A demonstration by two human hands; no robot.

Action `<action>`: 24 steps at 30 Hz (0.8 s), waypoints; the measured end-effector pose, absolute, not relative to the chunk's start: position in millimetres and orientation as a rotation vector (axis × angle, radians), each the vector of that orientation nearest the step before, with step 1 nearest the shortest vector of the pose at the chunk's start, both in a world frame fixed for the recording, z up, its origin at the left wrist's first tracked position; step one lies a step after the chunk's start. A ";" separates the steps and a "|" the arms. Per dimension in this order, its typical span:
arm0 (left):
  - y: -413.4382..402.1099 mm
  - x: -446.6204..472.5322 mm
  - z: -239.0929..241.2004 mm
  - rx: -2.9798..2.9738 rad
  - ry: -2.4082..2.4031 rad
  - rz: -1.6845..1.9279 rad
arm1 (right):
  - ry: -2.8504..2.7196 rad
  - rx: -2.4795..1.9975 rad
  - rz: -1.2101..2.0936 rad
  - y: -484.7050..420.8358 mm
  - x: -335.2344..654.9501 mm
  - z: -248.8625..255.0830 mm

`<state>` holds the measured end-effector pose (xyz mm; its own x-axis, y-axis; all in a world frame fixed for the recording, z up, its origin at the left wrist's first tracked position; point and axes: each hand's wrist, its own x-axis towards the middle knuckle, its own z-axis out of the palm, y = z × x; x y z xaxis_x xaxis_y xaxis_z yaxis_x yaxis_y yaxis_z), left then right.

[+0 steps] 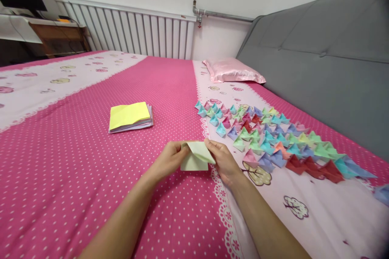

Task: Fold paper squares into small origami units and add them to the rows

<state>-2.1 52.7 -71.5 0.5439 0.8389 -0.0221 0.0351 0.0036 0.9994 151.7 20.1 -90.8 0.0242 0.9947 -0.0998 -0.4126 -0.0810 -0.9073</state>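
Both my hands hold one pale green sheet of paper [196, 158], partly folded, just above the pink dotted bedsheet [75, 178]. My left hand [168, 160] pinches its left edge, fingers closed on the paper. My right hand [223, 160] grips its right edge, thumb on top. A stack of coloured paper sheets [130, 117] with a yellow sheet uppermost lies a little farther off to the left. Rows of several folded paper boats [270, 137] in many colours spread out to the right of my right hand.
A pink satin pillow [232, 71] lies at the head of the bed. A grey padded headboard [328, 60] runs along the right. A white radiator [130, 30] stands behind the bed, with a wooden desk [57, 36] at the far left.
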 end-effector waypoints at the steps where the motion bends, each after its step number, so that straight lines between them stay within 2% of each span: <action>1: 52.6 -2.2 -71.6 1.357 0.829 0.767 | -0.819 -0.950 1.407 20.0 151.9 -90.1; 8: 53.6 -2.9 -70.0 0.966 0.893 0.950 | -0.926 -0.909 1.368 15.6 150.7 -84.2; 18: 52.9 -5.3 -54.0 0.549 0.687 0.976 | -1.041 -0.926 1.157 14.0 147.2 -87.7; 24: 56.4 -4.7 -55.5 0.512 0.725 0.966 | -1.107 -0.934 1.107 13.2 145.8 -85.9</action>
